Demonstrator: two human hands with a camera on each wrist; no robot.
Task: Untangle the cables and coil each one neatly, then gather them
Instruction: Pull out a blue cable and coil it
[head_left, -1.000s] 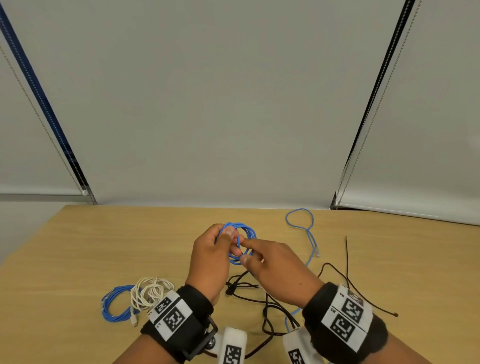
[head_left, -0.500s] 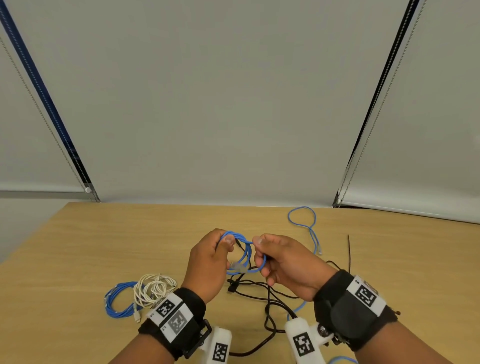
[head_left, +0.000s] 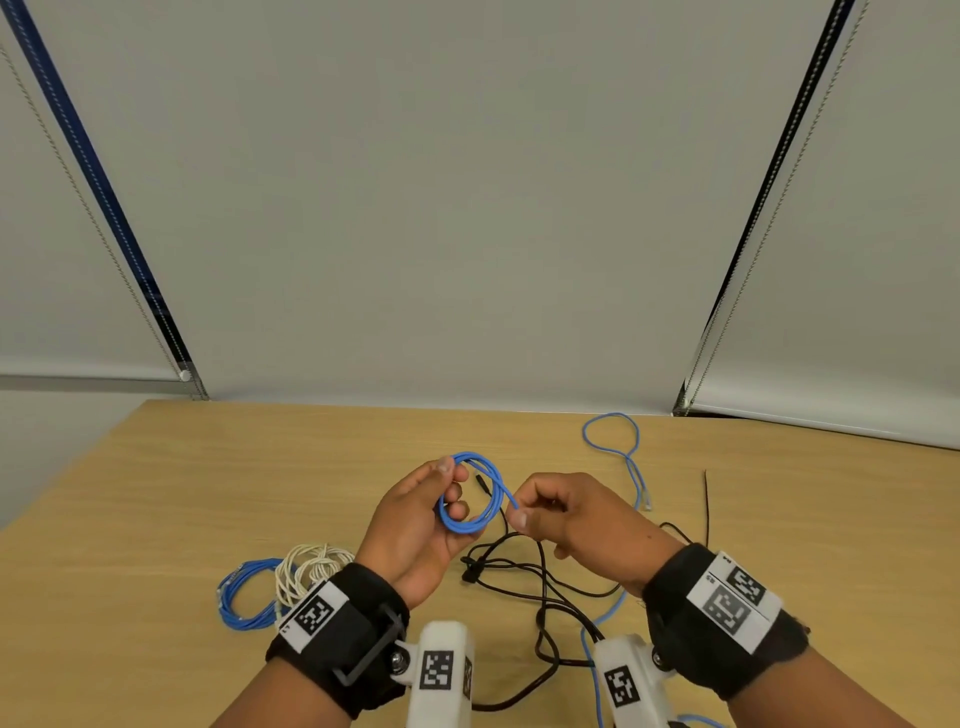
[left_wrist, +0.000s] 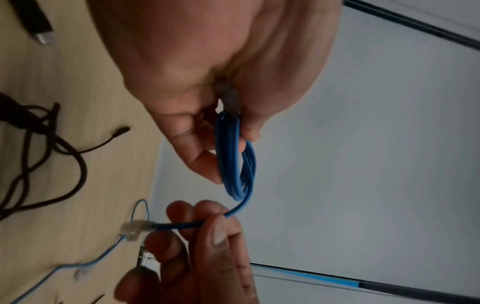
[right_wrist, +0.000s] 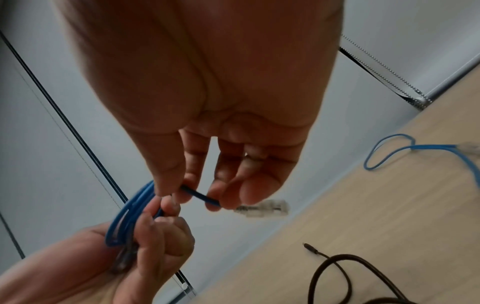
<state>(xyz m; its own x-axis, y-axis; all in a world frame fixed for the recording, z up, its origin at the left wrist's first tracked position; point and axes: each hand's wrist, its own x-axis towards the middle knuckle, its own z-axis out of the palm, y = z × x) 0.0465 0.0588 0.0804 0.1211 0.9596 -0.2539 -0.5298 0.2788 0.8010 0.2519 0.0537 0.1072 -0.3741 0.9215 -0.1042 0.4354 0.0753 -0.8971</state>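
My left hand (head_left: 447, 488) grips a small coil of blue cable (head_left: 470, 493) above the wooden table (head_left: 156, 519), thumb on top and fingers through the loop. In the left wrist view the blue coil (left_wrist: 235, 160) hangs between thumb and fingers. My right hand (head_left: 524, 512) pinches the coil's free end just right of it. Its clear plug (right_wrist: 262, 208) sticks out past the fingers in the right wrist view, and the same clear plug (left_wrist: 133, 228) shows in the left wrist view. A tangled black cable (head_left: 540, 582) lies on the table under both hands.
A coiled blue cable (head_left: 244, 597) and a coiled white cable (head_left: 306, 569) lie side by side at the left front. Another loose blue cable (head_left: 613, 441) loops at the back right and trails toward me. A thin black wire (head_left: 706, 504) lies to the right.
The right hand has drawn away from the coil to the right, pulling the free end out. The left hand has turned so the coil's loop faces up.
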